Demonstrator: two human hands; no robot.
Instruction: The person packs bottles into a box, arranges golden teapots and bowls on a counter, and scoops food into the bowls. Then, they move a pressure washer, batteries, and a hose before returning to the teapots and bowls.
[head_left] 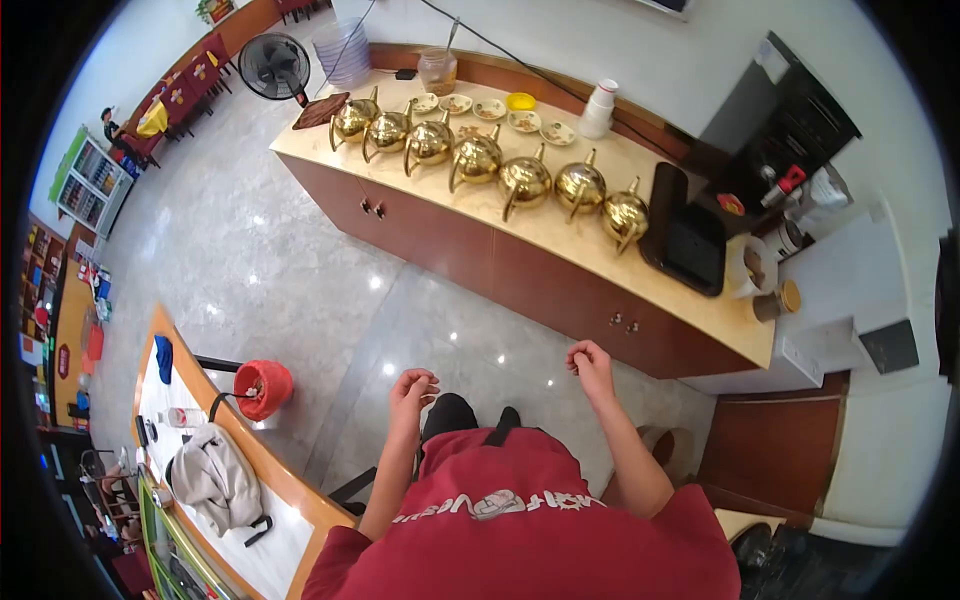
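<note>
Left hand (412, 386) and right hand (590, 360), loosely curled, seemingly empty, hang above glossy marble floor (300, 270) near round brass teapots (477, 158).

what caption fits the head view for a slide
Person in a red shirt with left hand and right hand loosely curled and empty, facing a counter lined with brass teapots.

left hand (412, 386) raised at waist level, fingers loosely curled, empty. right hand (590, 360) likewise, fingers curled inward, empty. both forearms bare, elbows bent.
</note>
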